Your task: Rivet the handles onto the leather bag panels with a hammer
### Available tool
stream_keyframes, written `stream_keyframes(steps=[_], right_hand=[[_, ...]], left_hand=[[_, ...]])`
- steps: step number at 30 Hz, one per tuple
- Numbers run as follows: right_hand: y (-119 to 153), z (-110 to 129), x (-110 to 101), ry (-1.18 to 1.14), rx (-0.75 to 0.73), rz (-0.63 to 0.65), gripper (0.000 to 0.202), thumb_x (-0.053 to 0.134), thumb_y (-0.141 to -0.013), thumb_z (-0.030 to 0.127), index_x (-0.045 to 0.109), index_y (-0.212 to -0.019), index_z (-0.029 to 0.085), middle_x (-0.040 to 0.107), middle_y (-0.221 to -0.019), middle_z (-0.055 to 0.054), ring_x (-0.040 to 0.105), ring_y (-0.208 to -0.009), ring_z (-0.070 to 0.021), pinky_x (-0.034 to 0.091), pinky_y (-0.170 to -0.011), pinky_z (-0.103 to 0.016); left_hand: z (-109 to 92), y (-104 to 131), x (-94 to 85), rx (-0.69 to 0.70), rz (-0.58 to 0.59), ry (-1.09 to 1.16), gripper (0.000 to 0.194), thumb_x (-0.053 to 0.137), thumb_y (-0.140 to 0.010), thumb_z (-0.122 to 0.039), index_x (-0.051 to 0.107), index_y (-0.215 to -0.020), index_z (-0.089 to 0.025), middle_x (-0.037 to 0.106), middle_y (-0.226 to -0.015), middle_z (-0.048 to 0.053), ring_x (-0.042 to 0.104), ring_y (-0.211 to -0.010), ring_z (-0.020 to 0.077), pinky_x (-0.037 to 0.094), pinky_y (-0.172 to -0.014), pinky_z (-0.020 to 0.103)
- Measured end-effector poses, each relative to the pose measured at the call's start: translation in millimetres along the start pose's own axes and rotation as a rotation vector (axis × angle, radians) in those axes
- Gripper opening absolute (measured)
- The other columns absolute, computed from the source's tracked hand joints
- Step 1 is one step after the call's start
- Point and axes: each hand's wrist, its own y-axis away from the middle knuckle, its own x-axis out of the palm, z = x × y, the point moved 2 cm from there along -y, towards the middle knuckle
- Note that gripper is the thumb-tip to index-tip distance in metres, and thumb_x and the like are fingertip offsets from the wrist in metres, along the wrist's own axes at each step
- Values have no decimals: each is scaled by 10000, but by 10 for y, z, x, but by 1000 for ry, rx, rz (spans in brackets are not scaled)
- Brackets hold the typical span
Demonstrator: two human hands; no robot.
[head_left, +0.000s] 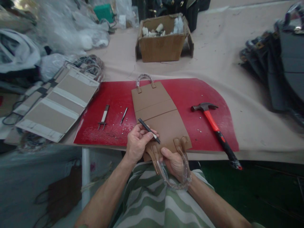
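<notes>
The left hand (137, 141) pinches a slim dark pen-like tool (145, 125) between thumb and fingers, its tip pointing down and to the right, just above or on the tan bag panel (166, 125); whether the tip touches cannot be told. The right hand (174, 163) grasps the near edge of that panel, thumb on top, the other fingers mostly hidden below. The panel lies lengthwise on a red board (185, 95), its near end reaching past the table edge towards the striped garment (163, 196). A plastic-wrapped near handle (187, 177) loops over the right hand, and a similar far handle (144, 76) stands out from the opposite end. On the board, left of the panel, lie a pronged tool (104, 116) and a short metal rod (123, 115), with small pale specks scattered around them. To the right rests a hammer (215, 126) with a red and black handle, its end overhanging the table edge. Beyond the board sits an open cardboard box (161, 49) holding whitish pieces
</notes>
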Motion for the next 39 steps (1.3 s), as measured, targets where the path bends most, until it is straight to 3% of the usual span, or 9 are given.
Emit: stream_keyframes(steps=[6,11,25,39], right_hand=[[-9,6,35,-26,13,15,482,721,-676,635,600,-510,200,561,-571,-27,512,-552,-160,472,-619,-333],[-9,36,43,25,7,-58,503,744,-631,652,588,-482,197,565,-554,-21,532,-568,-158,475,-653,-328],[-19,65,66,28,61,-67,467,719,-669,635,598,-511,213,581,-555,-24,534,-548,-163,468,-590,-326],[-87,131,158,47,-36,-10,473,692,-715,624,597,-516,206,560,-568,-18,502,-578,-154,488,-699,-339]], left_hand=[[-5,-21,-18,-33,9,44,354,768,-747,-269,522,-972,-152,725,-857,54,725,-750,182,600,-699,306],[-58,-29,-17,-83,6,47,360,765,-749,-278,515,-977,-156,726,-855,53,726,-743,183,596,-689,293],[-26,8,-34,64,20,36,309,747,-768,-257,525,-964,-169,727,-856,50,726,-775,199,604,-713,337],[-76,39,-23,103,21,-114,241,695,-806,-233,521,-961,-173,717,-880,61,719,-822,199,597,-763,329]])
